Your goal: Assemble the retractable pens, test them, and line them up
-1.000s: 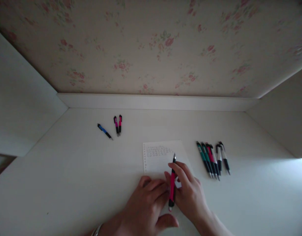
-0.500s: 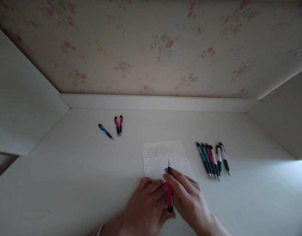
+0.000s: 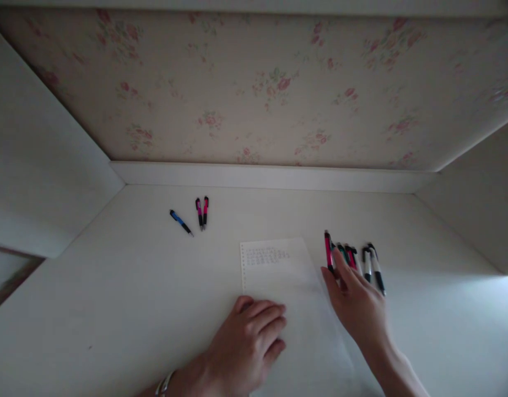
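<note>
My left hand (image 3: pixel 246 342) lies flat with fingers stretched out on the lower left of a white sheet of paper (image 3: pixel 285 270) that has faint writing near its top. My right hand (image 3: pixel 355 300) is out to the right of the sheet, fingers closed round a pink and black pen (image 3: pixel 329 252). It holds that pen at the left end of a row of several pens (image 3: pixel 363 264) lying side by side on the white desk (image 3: pixel 113 298). The hand covers the lower ends of some of those pens.
At the back left of the desk lie a blue pen (image 3: pixel 180 221) and two pink pens (image 3: pixel 202 212) side by side. A low white ledge (image 3: pixel 270 175) and flowered wallpaper close the back. White side panels stand left and right.
My right hand has carried the pink pen from over the paper to the right, down to the row of pens. My left hand has stayed on the sheet.
</note>
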Motion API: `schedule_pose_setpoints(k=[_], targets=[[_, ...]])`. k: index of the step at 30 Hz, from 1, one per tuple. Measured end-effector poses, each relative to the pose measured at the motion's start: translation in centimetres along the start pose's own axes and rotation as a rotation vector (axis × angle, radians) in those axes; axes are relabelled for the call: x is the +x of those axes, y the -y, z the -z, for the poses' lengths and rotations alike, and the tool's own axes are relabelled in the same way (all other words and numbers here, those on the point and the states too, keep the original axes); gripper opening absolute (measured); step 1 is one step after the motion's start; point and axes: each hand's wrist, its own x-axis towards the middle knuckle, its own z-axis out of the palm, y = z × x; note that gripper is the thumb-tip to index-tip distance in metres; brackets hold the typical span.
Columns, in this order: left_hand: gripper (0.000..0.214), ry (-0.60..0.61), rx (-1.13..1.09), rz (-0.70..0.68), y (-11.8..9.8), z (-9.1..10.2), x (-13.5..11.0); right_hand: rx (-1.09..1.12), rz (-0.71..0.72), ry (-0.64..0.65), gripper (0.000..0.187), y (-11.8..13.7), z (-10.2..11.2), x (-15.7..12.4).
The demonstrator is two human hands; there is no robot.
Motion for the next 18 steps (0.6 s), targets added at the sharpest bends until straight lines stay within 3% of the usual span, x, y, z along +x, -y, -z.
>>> schedule_pose_setpoints(k=[6,10,14,16,18], targets=[[0.016,-0.081,-0.024,0.017,-0.1,0.6,0.3,-0.172,0.093,0.208,0.023,-1.3,-0.3,-0.2],[0.019,-0.146,0.057,0.047,1.0,2.5,1.0,-0.189,0.093,0.184,0.024,-1.6,-0.4,0.1],[0.027,-0.260,0.265,0.118,5.4,6.1,1.3,-0.007,0.153,0.045,0.031,-0.7,-0.7,-0.3],[0.033,-0.264,0.405,0.191,8.7,8.8,1.2,0.117,0.244,0.084,0.030,0.4,-0.9,-0.9],[0.041,-0.193,0.564,0.316,12.3,11.8,1.0,0.227,0.328,0.153,0.027,1.7,-1.0,-1.7]])
